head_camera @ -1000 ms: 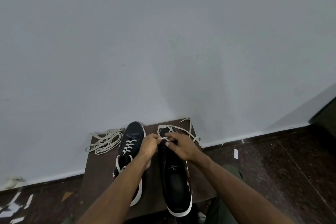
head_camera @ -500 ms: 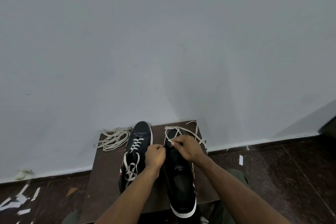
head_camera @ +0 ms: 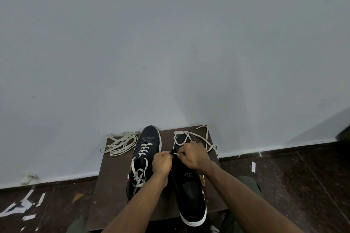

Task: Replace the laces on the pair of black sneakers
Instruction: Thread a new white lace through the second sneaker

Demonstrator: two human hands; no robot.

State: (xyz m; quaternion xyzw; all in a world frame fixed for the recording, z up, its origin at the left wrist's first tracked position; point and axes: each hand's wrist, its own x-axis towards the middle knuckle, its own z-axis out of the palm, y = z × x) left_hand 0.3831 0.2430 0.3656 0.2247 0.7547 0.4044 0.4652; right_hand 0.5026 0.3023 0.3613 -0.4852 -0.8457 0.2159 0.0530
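Observation:
Two black sneakers with white soles stand on a small brown table (head_camera: 113, 176), toes toward the wall. The left sneaker (head_camera: 145, 149) is laced in cream. On the right sneaker (head_camera: 191, 195) my hands meet over the eyelets. My left hand (head_camera: 162, 162) grips the sneaker's eyelet flap. My right hand (head_camera: 193, 154) pinches the white tip of a cream lace (head_camera: 204, 138) that trails loose over the toe and table behind.
A loose bundle of cream laces (head_camera: 119, 143) lies at the table's far left corner. The grey wall (head_camera: 170, 53) rises right behind the table. Dark floor (head_camera: 293, 185) around it carries white paper scraps (head_camera: 24, 206) at the left and right.
My view has shifted a little. Both hands stay over the right sneaker's eyelets; the right hand has drawn the lace tip toward the left hand.

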